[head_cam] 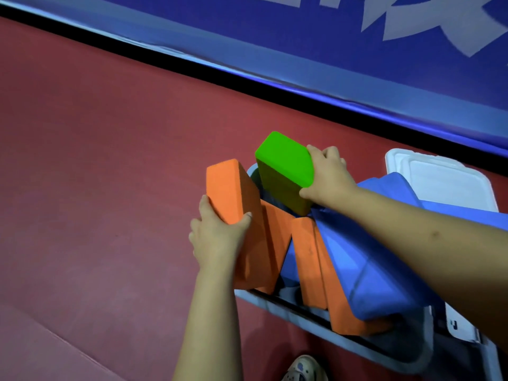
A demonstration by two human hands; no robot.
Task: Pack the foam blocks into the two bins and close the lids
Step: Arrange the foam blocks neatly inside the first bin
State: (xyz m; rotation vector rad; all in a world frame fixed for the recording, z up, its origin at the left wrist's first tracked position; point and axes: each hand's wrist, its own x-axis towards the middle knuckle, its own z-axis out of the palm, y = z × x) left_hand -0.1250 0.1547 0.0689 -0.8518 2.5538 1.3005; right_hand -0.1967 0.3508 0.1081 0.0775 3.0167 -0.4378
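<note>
A pale grey bin (310, 316) stands on the red floor, crammed with foam blocks that stick out above its rim. My left hand (217, 237) grips an orange block (233, 191) standing on end at the bin's left side. Over the bin's far end my right hand (328, 176) grips a green block (284, 166), tilted. More orange blocks (308, 257) and blue blocks (362, 259) lean against each other inside. My right forearm crosses over the blue ones. The bin's inside is mostly hidden.
A white lid (445, 180) lies on the floor behind the bin at the right. A blue padded wall (302, 37) with a black base strip runs along the back. A shoe (303, 369) shows at the bottom edge. Red floor mat (96, 174) stretches left.
</note>
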